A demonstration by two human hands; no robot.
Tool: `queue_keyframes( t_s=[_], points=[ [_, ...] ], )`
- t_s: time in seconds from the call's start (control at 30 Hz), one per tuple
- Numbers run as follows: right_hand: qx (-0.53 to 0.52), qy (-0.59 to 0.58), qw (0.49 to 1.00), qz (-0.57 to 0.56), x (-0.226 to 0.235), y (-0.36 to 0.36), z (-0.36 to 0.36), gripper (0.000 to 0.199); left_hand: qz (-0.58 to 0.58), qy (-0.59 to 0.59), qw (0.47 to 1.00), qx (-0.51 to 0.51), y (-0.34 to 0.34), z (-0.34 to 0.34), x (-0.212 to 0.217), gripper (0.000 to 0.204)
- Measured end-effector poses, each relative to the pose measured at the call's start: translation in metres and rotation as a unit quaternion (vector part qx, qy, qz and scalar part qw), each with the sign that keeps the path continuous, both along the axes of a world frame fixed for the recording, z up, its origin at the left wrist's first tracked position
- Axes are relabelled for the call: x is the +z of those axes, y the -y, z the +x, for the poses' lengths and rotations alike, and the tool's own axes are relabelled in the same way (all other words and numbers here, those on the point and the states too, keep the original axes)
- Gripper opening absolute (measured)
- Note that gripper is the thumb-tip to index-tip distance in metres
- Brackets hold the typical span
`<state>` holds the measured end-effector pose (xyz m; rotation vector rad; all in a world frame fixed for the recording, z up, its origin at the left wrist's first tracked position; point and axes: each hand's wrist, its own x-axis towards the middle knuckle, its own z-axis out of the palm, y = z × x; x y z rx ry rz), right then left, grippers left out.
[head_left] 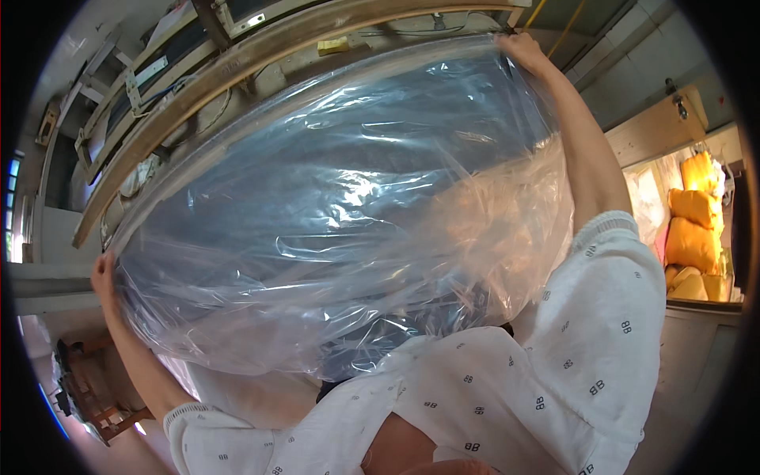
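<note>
Head view: the left hand (pixel 103 277) is seen at the left edge of the scene, raised, with its fingers closed on the lower left corner of a large clear plastic bag (pixel 340 214). The grip appears to be a pinch on the film edge; the individual fingertips cannot be told apart. The right hand (pixel 518 46) is seen at the far right, raised higher, and is likewise clamped on the upper right corner of the same bag.

The bag is held stretched between the two hands. Its long axis runs diagonally, from the near left corner at the left hand up to the far right corner at the right hand. The film is taut along its upper edge and hangs slack and wrinkled toward the person's chest. A dark blue mass is seen through the film; whether it lies inside the bag or behind it cannot be told.

Both hands are touching the bag, so neither is nearer; the bulk of the film lies to the right of the left hand and to the lower left of the right hand.

A white patterned sleeve (pixel 609 317) covers the right upper arm. Beyond the bag, a curved wooden beam (pixel 237 71) runs across the far side. Yellow sacks (pixel 693 229) are stacked at the far right, well apart from the bag.
</note>
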<state>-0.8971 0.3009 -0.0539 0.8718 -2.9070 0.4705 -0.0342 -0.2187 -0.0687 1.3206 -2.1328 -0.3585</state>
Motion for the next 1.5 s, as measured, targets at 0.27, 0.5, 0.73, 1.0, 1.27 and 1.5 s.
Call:
queue_keyframes(
  t_s=[0.27,0.5,0.73,1.0,1.27,1.5],
  points=[
    [0.242,0.356,0.885,-0.175,0.051,-0.047,0.186,0.024,-0.024,0.175,0.939,0.296,-0.063,0.187,0.094,0.035],
    [0.25,0.303,0.893,-0.22,0.076,-0.074,0.256,0.021,0.099,-0.066,0.981,-0.154,-0.293,-0.271,0.118,0.041],
    [0.402,0.208,0.846,-0.282,0.084,-0.087,0.258,0.021,0.046,-0.214,0.885,-0.411,-0.431,-0.432,0.075,0.025],
    [0.231,-0.176,0.956,-0.047,0.005,-0.175,0.177,0.012,0.102,-0.225,0.965,-0.09,-0.367,-0.25,0.034,0.015],
    [0.308,-0.015,0.951,0.022,-0.033,-0.182,0.265,0.007,-0.215,-0.15,0.897,0.355,-0.297,0.133,0.166,0.036],
    [0.032,-0.058,0.933,0.353,-0.181,-0.409,0.17,0.008,-0.221,0.168,0.957,0.088,-0.159,0.076,0.128,0.03]
  ],
)
